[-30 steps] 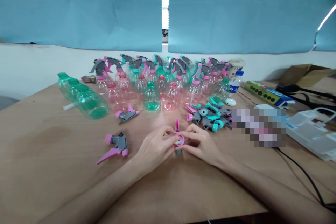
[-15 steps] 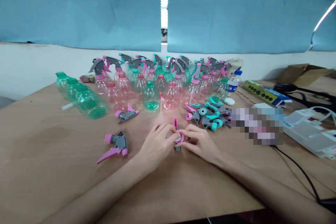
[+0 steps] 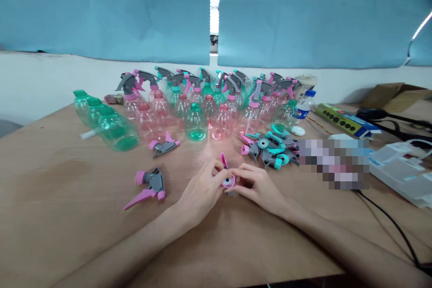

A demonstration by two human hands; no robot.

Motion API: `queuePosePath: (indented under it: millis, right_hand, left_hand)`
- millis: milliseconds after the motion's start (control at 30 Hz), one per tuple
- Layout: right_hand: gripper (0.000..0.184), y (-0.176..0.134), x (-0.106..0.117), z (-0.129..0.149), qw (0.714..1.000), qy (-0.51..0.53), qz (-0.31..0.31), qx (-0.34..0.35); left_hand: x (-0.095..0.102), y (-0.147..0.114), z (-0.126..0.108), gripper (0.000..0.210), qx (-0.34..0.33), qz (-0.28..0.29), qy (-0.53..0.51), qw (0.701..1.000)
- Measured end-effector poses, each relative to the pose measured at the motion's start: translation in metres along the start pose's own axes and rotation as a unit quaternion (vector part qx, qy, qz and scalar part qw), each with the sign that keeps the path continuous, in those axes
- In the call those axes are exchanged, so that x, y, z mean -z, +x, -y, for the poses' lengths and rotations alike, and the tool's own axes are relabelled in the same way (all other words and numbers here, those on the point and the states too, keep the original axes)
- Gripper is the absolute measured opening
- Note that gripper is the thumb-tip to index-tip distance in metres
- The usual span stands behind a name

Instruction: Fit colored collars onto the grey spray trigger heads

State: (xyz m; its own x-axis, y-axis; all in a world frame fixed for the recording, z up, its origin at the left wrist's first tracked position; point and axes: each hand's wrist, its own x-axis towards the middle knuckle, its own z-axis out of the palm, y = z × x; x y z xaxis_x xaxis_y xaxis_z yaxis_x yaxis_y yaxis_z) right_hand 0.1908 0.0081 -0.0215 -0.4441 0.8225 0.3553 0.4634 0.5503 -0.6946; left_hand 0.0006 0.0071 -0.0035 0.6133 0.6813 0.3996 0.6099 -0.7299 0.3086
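Observation:
Near the table's middle, a pink-and-grey trigger spray head (image 3: 228,182) is held with its pink collar facing up, a white ring with a dark hole showing inside. My left hand (image 3: 205,186) is closed on its left side, thumb at the collar's rim. From the right, my right hand (image 3: 258,186) pinches the same collar between thumb and fingers. The pink trigger points away from me; the grey body is mostly hidden. Left of my hands lie two more pink-and-grey spray heads, a nearer one (image 3: 153,183) and a farther one (image 3: 164,145).
Pink and green bottles (image 3: 195,123), several with spray heads on, stand across the back. Green bottles (image 3: 116,130) lean or lie at left. A pile of spray heads (image 3: 273,146) lies right of centre. Farther right are a yellow-green box (image 3: 340,119) and a clear plastic case (image 3: 401,166).
The spray head has turned slightly, its trigger tipping left. My left fingertip has moved off the collar's opening, so the white ring inside now shows. The view has shifted slightly.

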Motion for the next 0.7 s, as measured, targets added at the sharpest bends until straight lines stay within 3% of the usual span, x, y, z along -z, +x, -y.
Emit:
queuePosePath:
  millis: [200, 700]
  right_hand:
    - [0.026, -0.001, 0.0011, 0.0009, 1.0, 0.005, -0.004, 0.01]
    - [0.028, -0.0005, -0.0023, -0.0023, 0.999, -0.015, 0.005, 0.038]
  left_hand:
    - [-0.0002, -0.0006, 0.0, 0.01, -0.005, -0.019, -0.014, 1.0]
    - [-0.0004, 0.0003, 0.0014, 0.01, 0.009, 0.02, 0.013, 1.0]
